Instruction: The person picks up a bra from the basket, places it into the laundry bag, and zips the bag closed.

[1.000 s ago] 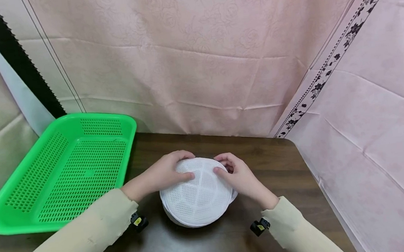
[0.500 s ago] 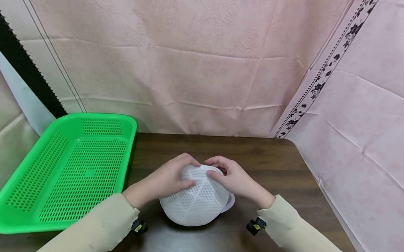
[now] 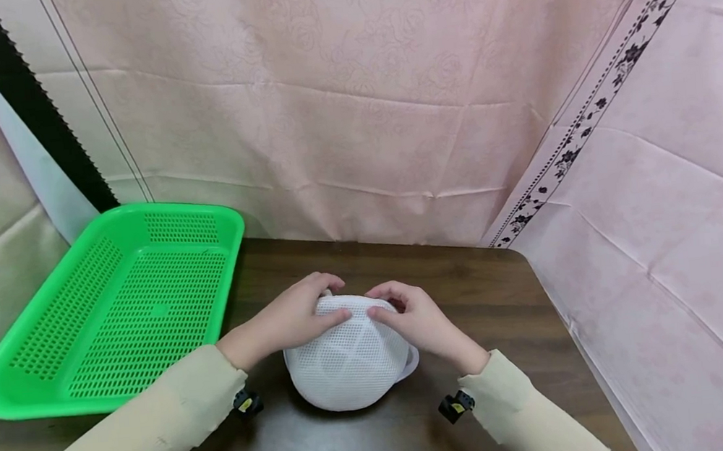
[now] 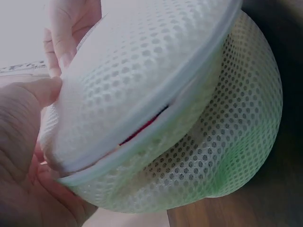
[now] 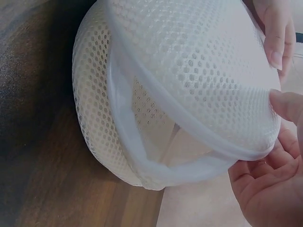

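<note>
A round white mesh laundry bag (image 3: 343, 372) stands on the table in front of me, its lid tilted up at the far side. At its far left edge my left hand (image 3: 300, 307) pinches the lid, thumb on the mesh and fingers behind. My right hand (image 3: 425, 317) grips the far right edge the same way. In the right wrist view, a gap shows between the lid's piping (image 5: 182, 120) and the white lower band (image 5: 124, 104). The left wrist view shows a narrow slit with something red (image 4: 144, 131) inside, too little to identify.
A green perforated plastic basket (image 3: 227, 296) stands at the left on the brown wooden table (image 3: 484, 279). Pink patterned cloth (image 3: 337, 111) hangs behind, and more cloth hangs at both sides. Each wrist wears a small black camera (image 3: 456, 406).
The lid's far edge has been lifted, so the bag's top now tilts towards me. My left fingers have moved slightly back behind the rim; my right hand has shifted a little left.
</note>
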Demonstrator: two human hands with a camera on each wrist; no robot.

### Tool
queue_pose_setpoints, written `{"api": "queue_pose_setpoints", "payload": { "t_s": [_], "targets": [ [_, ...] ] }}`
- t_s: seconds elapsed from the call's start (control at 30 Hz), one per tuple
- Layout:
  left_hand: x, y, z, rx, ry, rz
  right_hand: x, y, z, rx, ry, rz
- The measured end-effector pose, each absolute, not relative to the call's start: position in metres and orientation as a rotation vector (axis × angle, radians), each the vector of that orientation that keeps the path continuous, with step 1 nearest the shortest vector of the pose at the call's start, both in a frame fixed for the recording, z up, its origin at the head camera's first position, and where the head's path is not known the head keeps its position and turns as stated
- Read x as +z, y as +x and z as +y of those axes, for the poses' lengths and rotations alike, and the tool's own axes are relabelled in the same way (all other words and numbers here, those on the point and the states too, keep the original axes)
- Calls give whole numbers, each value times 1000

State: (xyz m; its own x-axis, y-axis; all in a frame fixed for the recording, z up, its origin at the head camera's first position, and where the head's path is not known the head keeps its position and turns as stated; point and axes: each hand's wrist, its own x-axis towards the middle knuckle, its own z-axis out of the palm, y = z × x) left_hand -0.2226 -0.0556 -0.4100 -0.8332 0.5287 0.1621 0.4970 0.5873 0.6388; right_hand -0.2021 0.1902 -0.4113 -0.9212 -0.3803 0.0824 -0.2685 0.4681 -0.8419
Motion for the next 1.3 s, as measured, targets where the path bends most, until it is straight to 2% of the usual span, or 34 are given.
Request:
{"api": "queue_pose_setpoints", "payload": {
  "t_s": [0.4,0.63,0.8,1.2,1.3],
  "targets": [
    [-408,-224,-56,1327,779,2625,-417,-206,184,-1442,-652,2549],
    [-405,-228,-62,1707,427,2488,-416,-204,192,-1510,-531,2601],
    [-405,-231,-67,1832,261,2389,-399,-193,192,-1522,-491,2621],
    [-407,-229,-67,1783,481,2358,-395,-191,186,-1597,-611,2509],
    [-407,-227,-66,1748,509,2378,-405,-198,187,-1588,-622,2505]
  ]
}}
